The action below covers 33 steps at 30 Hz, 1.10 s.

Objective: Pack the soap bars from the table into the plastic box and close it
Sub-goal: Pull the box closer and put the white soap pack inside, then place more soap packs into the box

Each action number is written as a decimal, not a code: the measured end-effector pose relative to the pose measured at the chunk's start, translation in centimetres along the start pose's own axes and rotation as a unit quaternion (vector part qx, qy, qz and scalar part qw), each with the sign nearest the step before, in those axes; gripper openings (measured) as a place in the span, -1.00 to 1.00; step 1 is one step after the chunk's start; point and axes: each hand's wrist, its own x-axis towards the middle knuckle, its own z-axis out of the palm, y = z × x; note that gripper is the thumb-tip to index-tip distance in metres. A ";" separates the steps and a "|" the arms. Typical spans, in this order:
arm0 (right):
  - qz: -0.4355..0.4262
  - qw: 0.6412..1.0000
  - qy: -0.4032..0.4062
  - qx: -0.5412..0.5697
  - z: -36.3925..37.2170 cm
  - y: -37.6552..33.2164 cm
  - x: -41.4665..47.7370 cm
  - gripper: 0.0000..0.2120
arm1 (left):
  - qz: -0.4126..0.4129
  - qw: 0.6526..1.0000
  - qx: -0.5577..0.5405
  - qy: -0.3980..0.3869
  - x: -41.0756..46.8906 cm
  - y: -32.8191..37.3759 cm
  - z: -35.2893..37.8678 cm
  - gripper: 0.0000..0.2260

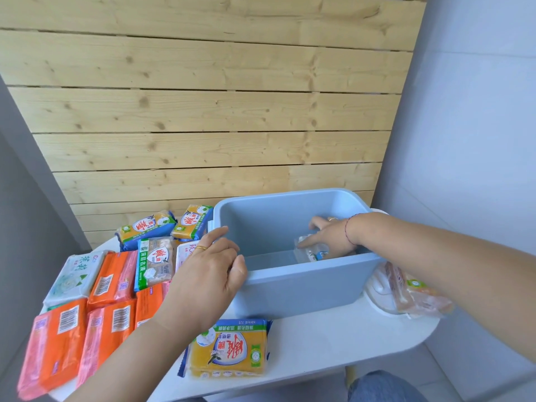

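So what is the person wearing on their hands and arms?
Both arms are bare, with no sleeves showing. The left hand has a shiny gold ring on one finger. The right hand has a thin silver-looking ring too, and a skinny red string bracelet goes around that wrist. No gloves or watch.

Your white table | blue box sits on it | left of the box: orange soap packs, a white one, yellow ones | in front of the box: one yellow soap | right of the box: a white lid with a clear soap pack on it
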 end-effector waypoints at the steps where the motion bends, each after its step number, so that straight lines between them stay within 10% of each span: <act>1: -0.010 1.000 -0.003 0.000 0.2 -0.1 0.0 -0.41 | 0.001 1.000 -0.007 -0.001 0.0 -0.1 0.0 -0.61; 13: -0.092 0.991 0.050 0.084 0.5 0.1 -1.8 -0.51 | -0.006 1.000 -0.007 0.002 -0.9 -1.0 -0.2 -0.49; 16: -0.158 0.844 0.181 0.479 -2.1 3.4 -6.0 -0.76 | 0.002 1.000 -0.002 0.010 -0.9 -1.1 -0.1 -0.48; 19: -0.027 0.734 0.364 0.573 -2.7 8.5 -9.3 -0.90 | -0.003 1.000 0.000 0.014 -0.8 -0.9 0.0 -0.49; 23: 0.300 0.900 0.156 0.274 1.5 10.6 -8.3 -0.32 | -0.014 1.000 -0.005 0.024 -0.6 -0.8 0.1 -0.49; 33: 0.362 0.911 0.011 0.195 7.4 7.5 -5.7 -0.22 | -0.012 1.000 -0.009 0.004 -0.6 -0.4 -0.5 -0.61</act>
